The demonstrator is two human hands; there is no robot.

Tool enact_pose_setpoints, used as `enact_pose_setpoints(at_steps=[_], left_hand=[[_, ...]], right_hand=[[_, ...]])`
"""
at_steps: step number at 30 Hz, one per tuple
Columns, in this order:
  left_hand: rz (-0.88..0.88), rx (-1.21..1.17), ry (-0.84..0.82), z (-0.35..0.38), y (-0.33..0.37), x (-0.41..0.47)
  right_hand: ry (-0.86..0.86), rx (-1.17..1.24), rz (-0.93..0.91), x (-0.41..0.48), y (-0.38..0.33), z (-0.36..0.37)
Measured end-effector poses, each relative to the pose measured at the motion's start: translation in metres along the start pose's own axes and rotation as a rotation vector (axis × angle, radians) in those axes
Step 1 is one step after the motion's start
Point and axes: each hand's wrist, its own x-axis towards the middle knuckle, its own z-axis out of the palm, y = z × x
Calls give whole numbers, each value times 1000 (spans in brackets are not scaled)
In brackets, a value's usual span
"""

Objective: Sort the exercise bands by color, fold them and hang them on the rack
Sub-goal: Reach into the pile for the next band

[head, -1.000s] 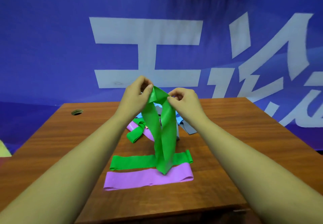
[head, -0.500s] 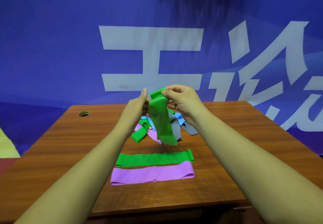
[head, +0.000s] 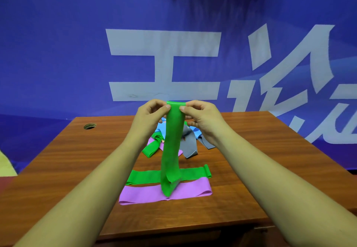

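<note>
The left hand (head: 151, 118) and the right hand (head: 201, 120) each pinch a top corner of the folded green band (head: 172, 142), both grips tight. It hangs over the middle of the tabletop (head: 67, 160), above a flat green band (head: 145, 176) and a purple band (head: 144, 194).

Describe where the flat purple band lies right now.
In the head view, the flat purple band lies centred on the table, right beside the flat green band, on the side nearer the person.
</note>
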Motion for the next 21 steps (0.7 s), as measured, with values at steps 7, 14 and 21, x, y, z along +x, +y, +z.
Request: enact_pose_setpoints(at_steps=[7,14,21], left_hand=[[61,-2,-14,4,0,-4],[61,21,6,3,-11,1],[-37,2,-242,7,-20,-5]], right_hand=[[106,-122,-112,0,0,0],[-83,-424,-239,9,-15,-1],[-85,-354,-244,20,-35,-1]])
